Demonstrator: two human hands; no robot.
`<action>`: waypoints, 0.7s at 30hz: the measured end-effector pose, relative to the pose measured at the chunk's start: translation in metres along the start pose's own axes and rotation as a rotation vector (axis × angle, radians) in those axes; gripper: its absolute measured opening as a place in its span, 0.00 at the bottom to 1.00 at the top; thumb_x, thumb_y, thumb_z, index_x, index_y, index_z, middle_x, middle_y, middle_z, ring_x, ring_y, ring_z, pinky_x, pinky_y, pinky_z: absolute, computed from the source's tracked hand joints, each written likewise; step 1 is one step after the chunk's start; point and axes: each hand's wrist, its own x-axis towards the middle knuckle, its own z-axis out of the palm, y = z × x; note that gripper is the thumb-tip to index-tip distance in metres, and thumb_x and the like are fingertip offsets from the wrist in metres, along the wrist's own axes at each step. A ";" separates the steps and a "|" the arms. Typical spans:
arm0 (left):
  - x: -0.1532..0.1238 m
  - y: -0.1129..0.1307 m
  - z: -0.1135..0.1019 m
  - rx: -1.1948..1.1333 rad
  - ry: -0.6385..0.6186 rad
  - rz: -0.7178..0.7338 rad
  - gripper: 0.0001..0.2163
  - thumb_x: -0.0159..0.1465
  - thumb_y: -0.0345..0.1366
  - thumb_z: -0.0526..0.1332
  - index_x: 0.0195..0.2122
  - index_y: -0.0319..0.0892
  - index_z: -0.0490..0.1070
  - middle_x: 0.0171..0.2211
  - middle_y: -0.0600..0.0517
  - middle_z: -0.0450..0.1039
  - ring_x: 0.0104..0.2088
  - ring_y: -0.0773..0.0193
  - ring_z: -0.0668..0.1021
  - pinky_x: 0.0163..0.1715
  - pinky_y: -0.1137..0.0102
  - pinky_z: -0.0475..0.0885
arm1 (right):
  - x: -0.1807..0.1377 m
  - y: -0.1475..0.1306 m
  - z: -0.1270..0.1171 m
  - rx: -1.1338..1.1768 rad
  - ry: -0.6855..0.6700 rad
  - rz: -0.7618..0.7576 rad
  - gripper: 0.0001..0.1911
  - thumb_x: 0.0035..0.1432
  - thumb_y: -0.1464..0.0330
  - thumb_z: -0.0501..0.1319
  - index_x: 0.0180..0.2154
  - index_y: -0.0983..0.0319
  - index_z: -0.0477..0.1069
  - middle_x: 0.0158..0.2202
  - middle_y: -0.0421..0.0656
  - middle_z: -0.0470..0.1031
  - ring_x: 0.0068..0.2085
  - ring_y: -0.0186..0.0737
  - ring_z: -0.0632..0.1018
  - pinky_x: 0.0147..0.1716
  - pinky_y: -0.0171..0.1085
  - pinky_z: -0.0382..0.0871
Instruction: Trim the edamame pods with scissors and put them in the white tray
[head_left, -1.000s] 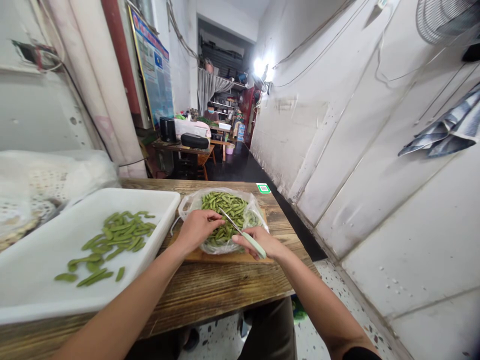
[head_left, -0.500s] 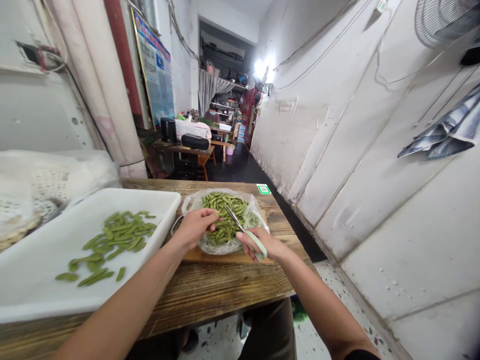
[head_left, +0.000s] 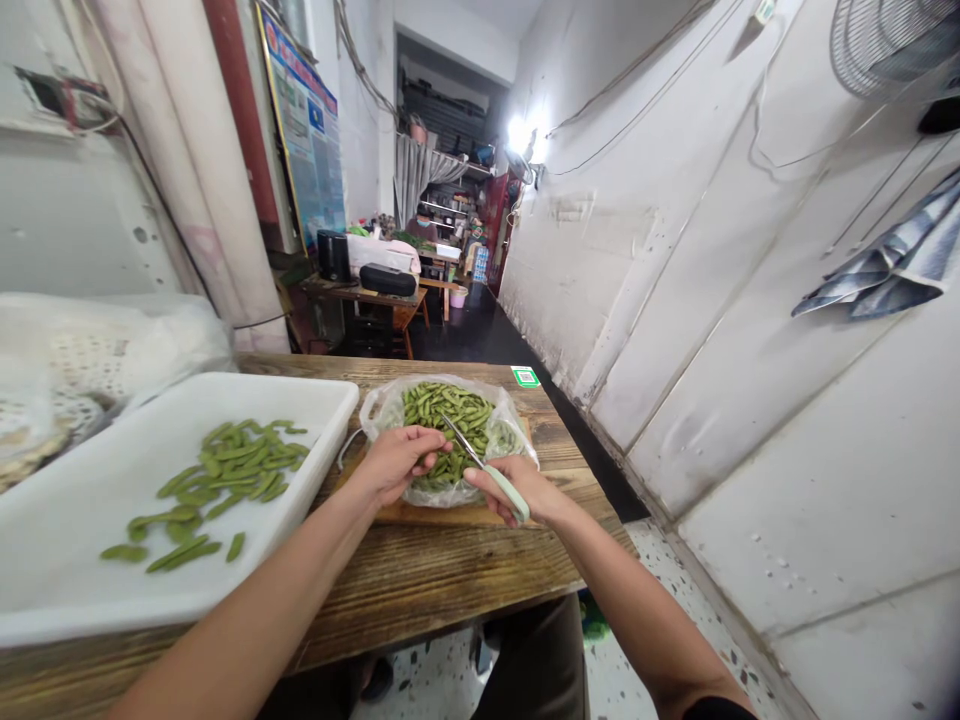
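My right hand (head_left: 510, 488) is wrapped round the pale green handle of a pair of scissors (head_left: 496, 482). Their metal blades point up and left over a clear plastic bag (head_left: 386, 400) full of green edamame pods (head_left: 450, 402). Close to the blades, my left hand (head_left: 401, 462) is closed in a pinch on an edamame pod, mostly hidden by the fingers. To the left, a white plastic tray (head_left: 330, 420) holds several loose pods (head_left: 240, 455).
Under the bag lies a wooden board (head_left: 416, 514) on the wooden table (head_left: 405, 570). A bulging plastic bag (head_left: 142, 340) sits behind the tray. Farther back, a person (head_left: 425, 228) is at another table, past a black case (head_left: 388, 279). A white wall (head_left: 675, 280) runs along the right.
The scissor blades look closer together than before. My left hand has shifted slightly right, its fingertips nearer the blades. The view has moved a little.
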 end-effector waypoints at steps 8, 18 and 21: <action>-0.025 0.018 -0.059 0.794 0.627 0.367 0.12 0.54 0.39 0.59 0.37 0.41 0.74 0.32 0.48 0.76 0.35 0.55 0.77 0.38 0.63 0.70 | 0.007 0.013 -0.007 0.076 0.010 -0.009 0.23 0.48 0.49 0.65 0.24 0.62 0.65 0.15 0.33 0.65 0.12 0.26 0.63 0.07 0.26 0.58; -0.023 0.005 -0.036 1.292 0.344 0.404 0.12 0.62 0.38 0.53 0.32 0.47 0.77 0.39 0.47 0.80 0.45 0.51 0.75 0.55 0.49 0.52 | 0.014 0.016 -0.005 0.094 0.003 -0.010 0.23 0.48 0.49 0.65 0.25 0.63 0.65 0.15 0.33 0.66 0.12 0.26 0.64 0.08 0.26 0.58; -0.015 -0.007 -0.006 1.344 0.213 0.355 0.10 0.58 0.37 0.57 0.25 0.44 0.77 0.32 0.44 0.79 0.39 0.49 0.76 0.49 0.50 0.55 | 0.012 0.017 -0.004 0.088 0.007 -0.003 0.22 0.48 0.50 0.66 0.27 0.62 0.66 0.15 0.33 0.65 0.12 0.26 0.63 0.08 0.26 0.58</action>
